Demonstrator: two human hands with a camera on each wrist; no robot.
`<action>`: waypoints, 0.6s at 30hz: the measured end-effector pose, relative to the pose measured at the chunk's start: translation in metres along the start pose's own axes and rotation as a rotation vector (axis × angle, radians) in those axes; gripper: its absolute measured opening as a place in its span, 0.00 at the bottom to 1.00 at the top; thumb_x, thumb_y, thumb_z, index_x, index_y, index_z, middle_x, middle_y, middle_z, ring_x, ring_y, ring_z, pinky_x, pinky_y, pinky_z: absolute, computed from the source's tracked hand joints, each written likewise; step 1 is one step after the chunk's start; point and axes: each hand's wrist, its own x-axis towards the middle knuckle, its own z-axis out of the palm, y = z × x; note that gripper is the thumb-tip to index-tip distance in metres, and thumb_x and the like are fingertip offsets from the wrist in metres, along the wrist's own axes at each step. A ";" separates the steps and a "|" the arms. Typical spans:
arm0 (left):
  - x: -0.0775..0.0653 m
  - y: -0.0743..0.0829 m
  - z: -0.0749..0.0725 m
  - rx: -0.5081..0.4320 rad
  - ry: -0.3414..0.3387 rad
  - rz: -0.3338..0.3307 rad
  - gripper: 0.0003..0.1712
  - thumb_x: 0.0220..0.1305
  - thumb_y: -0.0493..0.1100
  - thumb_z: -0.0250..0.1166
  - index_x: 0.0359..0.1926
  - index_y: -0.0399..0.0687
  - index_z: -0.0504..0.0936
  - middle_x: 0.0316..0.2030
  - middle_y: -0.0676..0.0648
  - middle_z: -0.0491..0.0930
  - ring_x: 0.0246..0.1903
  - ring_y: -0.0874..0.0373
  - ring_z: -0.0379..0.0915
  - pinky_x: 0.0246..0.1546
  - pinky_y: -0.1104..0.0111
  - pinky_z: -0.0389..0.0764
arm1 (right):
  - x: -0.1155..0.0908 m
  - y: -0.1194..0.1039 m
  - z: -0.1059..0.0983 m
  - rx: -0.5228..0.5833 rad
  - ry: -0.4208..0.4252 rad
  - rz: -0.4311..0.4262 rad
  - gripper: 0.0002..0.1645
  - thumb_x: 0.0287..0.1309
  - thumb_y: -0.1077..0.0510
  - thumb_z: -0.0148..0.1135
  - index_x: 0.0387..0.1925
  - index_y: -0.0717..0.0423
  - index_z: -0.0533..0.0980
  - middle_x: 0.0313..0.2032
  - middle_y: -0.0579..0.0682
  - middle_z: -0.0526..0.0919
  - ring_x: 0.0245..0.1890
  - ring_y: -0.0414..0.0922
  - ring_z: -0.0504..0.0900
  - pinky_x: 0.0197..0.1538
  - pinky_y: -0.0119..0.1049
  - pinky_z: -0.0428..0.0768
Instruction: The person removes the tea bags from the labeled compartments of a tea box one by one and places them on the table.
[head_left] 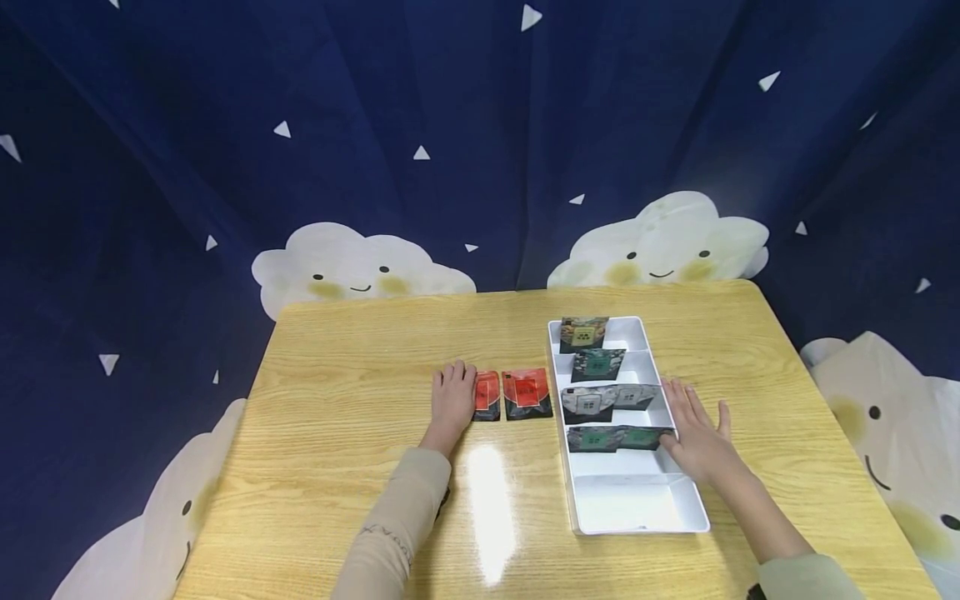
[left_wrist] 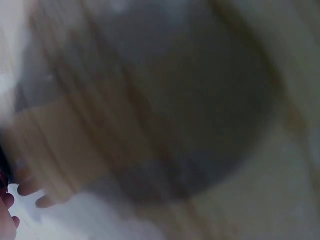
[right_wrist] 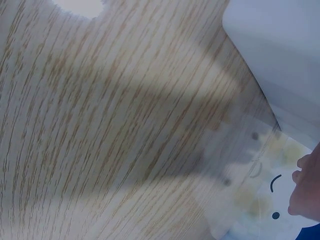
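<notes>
my left hand (head_left: 452,398) rests at the left edge of the left red packet (head_left: 489,396), covering part of it, the fingers pointing away from me and close together; i cannot tell whether they pinch the packet or only touch it, and my left wrist view is too blurred to settle it. that packet lies on the wooden table (head_left: 345,375), with the right red packet (head_left: 527,394) lying just beside it, near the left wall of the white tray (head_left: 637,504). my right hand (head_left: 697,437) is spread at the tray's right side, fingers fairly straight along the outside, thumb over the rim by the end of the green packets (head_left: 594,439); it has nothing closed within it. the tray has five compartments running away from me: the green packets stand in the second from my end, two grey packets (head_left: 588,405) in the third, a teal packet (head_left: 597,364) in the fourth and a gold packet (head_left: 582,335) in the farthest. beyond the table hangs a dark blue curtain (head_left: 450,75).
</notes>
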 end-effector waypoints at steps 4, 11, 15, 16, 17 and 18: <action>0.000 0.005 0.003 -0.018 0.015 -0.015 0.11 0.71 0.47 0.41 0.44 0.50 0.67 0.40 0.47 0.63 0.43 0.51 0.59 0.49 0.58 0.59 | -0.001 -0.002 -0.002 0.004 -0.007 0.002 0.48 0.57 0.54 0.47 0.70 0.51 0.31 0.69 0.62 0.40 0.68 0.62 0.39 0.58 0.62 0.20; -0.001 0.010 0.003 -0.024 -0.014 -0.068 0.12 0.72 0.48 0.39 0.46 0.50 0.66 0.43 0.46 0.63 0.46 0.50 0.59 0.52 0.56 0.57 | -0.001 -0.003 -0.003 0.003 -0.018 0.012 0.49 0.56 0.54 0.47 0.70 0.51 0.31 0.69 0.63 0.40 0.68 0.62 0.39 0.58 0.63 0.22; -0.001 0.010 0.002 -0.026 -0.010 -0.069 0.12 0.71 0.48 0.40 0.46 0.49 0.66 0.42 0.46 0.63 0.44 0.49 0.59 0.51 0.56 0.58 | -0.001 -0.002 -0.002 0.009 -0.009 0.011 0.49 0.56 0.54 0.47 0.70 0.52 0.31 0.69 0.63 0.40 0.68 0.62 0.39 0.58 0.61 0.20; -0.001 0.010 0.002 -0.025 -0.010 -0.069 0.12 0.71 0.48 0.40 0.46 0.49 0.66 0.42 0.46 0.63 0.44 0.50 0.59 0.50 0.56 0.58 | -0.001 -0.002 -0.002 0.010 -0.006 0.010 0.49 0.56 0.54 0.47 0.70 0.52 0.31 0.69 0.63 0.40 0.68 0.62 0.39 0.58 0.61 0.20; -0.001 0.010 0.002 -0.025 -0.006 -0.068 0.12 0.71 0.47 0.40 0.46 0.49 0.66 0.42 0.46 0.63 0.44 0.50 0.59 0.50 0.56 0.58 | -0.001 -0.002 -0.001 0.012 -0.004 0.008 0.49 0.56 0.54 0.47 0.70 0.51 0.31 0.69 0.63 0.40 0.68 0.62 0.39 0.58 0.61 0.20; -0.001 0.010 0.002 -0.026 -0.007 -0.068 0.12 0.71 0.47 0.40 0.47 0.50 0.66 0.42 0.46 0.62 0.44 0.50 0.59 0.50 0.57 0.58 | -0.001 -0.002 -0.001 0.015 -0.002 0.006 0.49 0.56 0.54 0.47 0.70 0.51 0.31 0.69 0.63 0.40 0.68 0.62 0.39 0.58 0.62 0.20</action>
